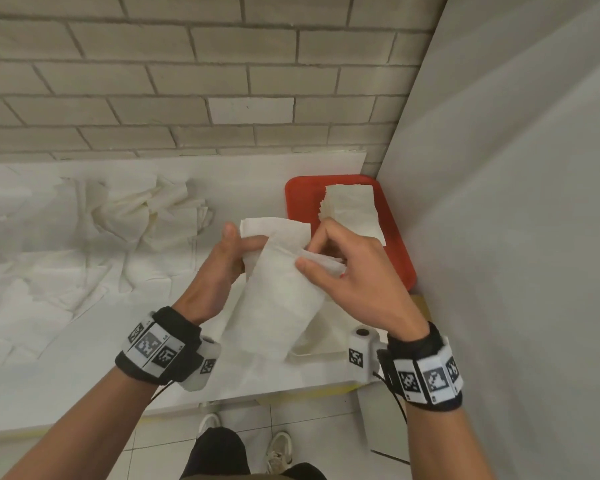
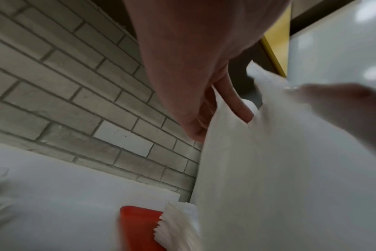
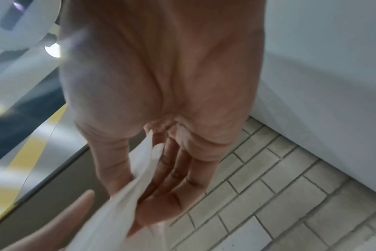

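Note:
I hold a white paper napkin (image 1: 278,289) in the air above the table's front edge. My left hand (image 1: 227,256) grips its upper left part, fingers wrapped under the paper. My right hand (image 1: 329,251) pinches the upper right edge between thumb and fingers. The napkin (image 2: 268,169) fills the right of the left wrist view, with the left hand (image 2: 195,108) at its top. In the right wrist view the napkin (image 3: 127,195) runs between thumb and fingers of the right hand (image 3: 152,178). A red tray (image 1: 395,251) behind my hands carries a stack of folded napkins (image 1: 352,206).
A heap of loose, crumpled napkins (image 1: 142,216) lies on the white table (image 1: 84,368) at left. A brick wall (image 1: 187,81) stands behind, a grey partition (image 1: 516,202) at right. The floor and the person's shoes (image 1: 279,448) show below the table edge.

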Demonstrator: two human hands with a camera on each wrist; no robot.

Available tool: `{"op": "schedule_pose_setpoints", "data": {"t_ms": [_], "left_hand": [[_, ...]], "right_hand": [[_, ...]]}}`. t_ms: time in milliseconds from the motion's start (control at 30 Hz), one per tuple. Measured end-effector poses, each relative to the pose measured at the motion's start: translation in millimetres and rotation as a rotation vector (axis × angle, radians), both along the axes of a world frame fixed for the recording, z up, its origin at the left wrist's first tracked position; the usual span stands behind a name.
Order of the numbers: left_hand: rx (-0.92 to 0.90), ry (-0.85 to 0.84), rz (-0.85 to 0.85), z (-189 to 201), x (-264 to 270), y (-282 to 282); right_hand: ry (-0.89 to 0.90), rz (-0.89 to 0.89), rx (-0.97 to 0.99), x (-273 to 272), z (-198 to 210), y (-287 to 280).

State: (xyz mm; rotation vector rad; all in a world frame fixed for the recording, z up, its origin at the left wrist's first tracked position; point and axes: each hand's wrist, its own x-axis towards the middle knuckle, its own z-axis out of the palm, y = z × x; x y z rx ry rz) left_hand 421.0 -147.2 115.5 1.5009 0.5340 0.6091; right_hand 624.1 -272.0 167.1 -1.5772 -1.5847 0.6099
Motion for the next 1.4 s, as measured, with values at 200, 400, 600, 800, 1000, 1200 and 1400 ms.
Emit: {"op": "schedule_pose_setpoints", "data": {"t_ms": [200,400,600,800,1000,1200,1400], "left_hand": [[0.474,0.126,0.11,-14,-10,0],[0.739,0.062,0.135,-23,-8,2],[0.693,0.13,0.065,-18,-9,5],[0.366,0.389,-0.274,-3,-18,17],[0.153,0.249,-0.381,6,-11,10],[0.284,0.312,-0.19,-1,2,5],[0.285,0.349,-0.162,-12,11,7]], "right_hand": [[-0.174,-0.117,0.362,-16,-31,-11],[-0.474,-0.054,0.512,-27,-42,-29],[-0.387,0.017,0.23,-22,-31,-35],[-0.251,0.236,-0.058,-10,7,-38],[-0.282,0.13,-0.081,-4,2,2],[-0.315,0.042,-0.053,-4,-15,18],[-0.111,-0.057,-0.11,6,-25,13]]}}
